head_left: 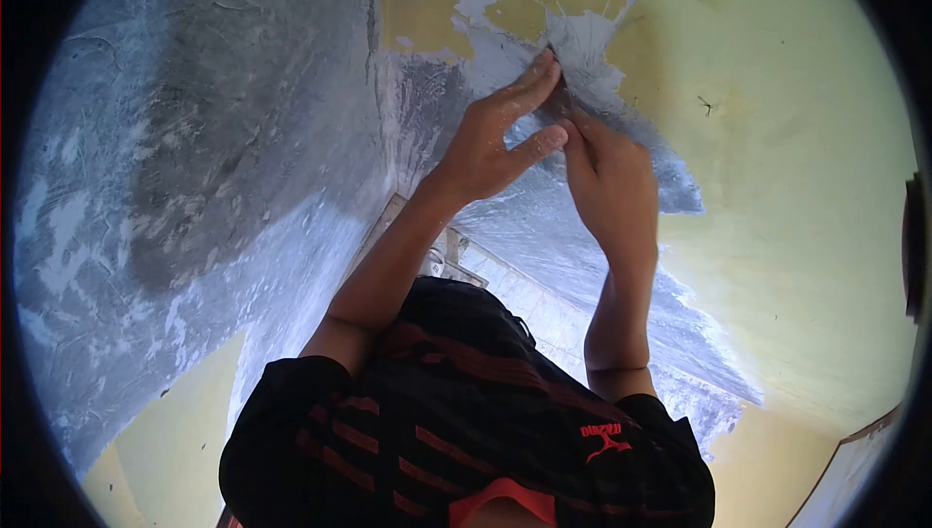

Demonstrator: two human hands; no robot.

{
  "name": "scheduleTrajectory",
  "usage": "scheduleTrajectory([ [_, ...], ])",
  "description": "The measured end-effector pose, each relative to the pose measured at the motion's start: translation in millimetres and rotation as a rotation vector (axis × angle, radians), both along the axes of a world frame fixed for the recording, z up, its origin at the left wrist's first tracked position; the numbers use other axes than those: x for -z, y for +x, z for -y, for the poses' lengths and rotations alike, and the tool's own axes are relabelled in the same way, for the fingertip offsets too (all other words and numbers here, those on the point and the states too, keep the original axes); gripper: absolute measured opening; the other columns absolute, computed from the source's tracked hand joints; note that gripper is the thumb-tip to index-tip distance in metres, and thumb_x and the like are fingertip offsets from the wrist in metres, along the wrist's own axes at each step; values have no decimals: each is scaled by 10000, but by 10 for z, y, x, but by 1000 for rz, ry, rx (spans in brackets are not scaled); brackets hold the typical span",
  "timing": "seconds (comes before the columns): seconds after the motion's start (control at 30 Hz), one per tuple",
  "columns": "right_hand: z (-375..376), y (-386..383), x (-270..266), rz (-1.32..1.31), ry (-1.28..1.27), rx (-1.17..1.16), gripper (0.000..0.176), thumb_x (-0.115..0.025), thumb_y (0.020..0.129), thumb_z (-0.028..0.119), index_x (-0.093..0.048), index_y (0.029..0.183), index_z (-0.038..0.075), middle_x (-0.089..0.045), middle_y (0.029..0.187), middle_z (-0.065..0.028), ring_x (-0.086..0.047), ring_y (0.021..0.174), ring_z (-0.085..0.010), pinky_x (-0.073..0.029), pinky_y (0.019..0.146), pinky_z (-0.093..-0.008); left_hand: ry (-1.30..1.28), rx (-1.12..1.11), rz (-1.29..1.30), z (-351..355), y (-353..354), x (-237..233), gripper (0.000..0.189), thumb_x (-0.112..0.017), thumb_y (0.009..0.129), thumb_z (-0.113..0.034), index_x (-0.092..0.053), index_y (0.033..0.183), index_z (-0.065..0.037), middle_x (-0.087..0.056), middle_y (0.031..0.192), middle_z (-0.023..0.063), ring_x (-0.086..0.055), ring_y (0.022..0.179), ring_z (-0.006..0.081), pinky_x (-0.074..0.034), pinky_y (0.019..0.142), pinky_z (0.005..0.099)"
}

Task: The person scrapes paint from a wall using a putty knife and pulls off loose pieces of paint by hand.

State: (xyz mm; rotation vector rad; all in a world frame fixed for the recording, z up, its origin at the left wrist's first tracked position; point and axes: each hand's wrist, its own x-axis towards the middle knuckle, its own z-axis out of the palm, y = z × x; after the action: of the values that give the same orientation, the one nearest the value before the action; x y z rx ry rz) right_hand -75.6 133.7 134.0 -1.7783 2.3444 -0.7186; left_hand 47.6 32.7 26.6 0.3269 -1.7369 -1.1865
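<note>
Both my hands are raised against the yellow painted wall [796,159], over a patch of bare whitish-grey plaster [587,48]. My right hand [616,174] is closed around a dark, flat scraper [557,99], seen only in part between the hands. Its grip is hidden by the fingers. My left hand [490,135] has its fingers stretched out, their tips resting at the upper part of the scraper. The left thumb is spread apart and comes close to the right hand. Ragged paint edges and scratch lines surround the patch.
A rough grey plastered wall [243,120] meets the yellow one at a corner on the left. Light floor tiles [515,280] show beneath my arms. A dark wooden piece [913,247] stands at the right edge. A small dark mark [707,105] is on the yellow wall.
</note>
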Motion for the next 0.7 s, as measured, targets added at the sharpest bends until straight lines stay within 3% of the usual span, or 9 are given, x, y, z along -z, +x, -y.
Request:
scheduleTrajectory([
  [0.1, 143, -57, 101, 16, -46, -23, 239, -610, 995, 274, -730, 945, 73, -697, 773, -206, -679, 772, -456, -522, 675, -537, -52, -98, 48, -28, -41, 21, 757, -701, 992, -410, -445, 1516, 72, -335, 1629, 293, -295, 1549, 353, -263, 1254, 447],
  [0.3, 42, -10, 93, 8, -21, 7, 242, -615, 995, 285, -741, 975, 80, -702, 789, -212, -680, 780, -456, -529, 674, -527, 10, -11, 20, -5, -6, 5, 768, -734, 969, -386, -448, 1513, 74, -342, 1625, 294, -301, 1548, 345, -266, 1251, 441],
  [0.7, 144, -25, 230, 56, -81, -29, 242, -613, 999, 283, -714, 966, 65, -689, 788, -218, -672, 801, -462, -517, 682, -530, 1, -111, 15, 69, 29, 48, 747, -745, 963, -381, -477, 1497, 69, -373, 1611, 288, -324, 1539, 348, -273, 1248, 435],
])
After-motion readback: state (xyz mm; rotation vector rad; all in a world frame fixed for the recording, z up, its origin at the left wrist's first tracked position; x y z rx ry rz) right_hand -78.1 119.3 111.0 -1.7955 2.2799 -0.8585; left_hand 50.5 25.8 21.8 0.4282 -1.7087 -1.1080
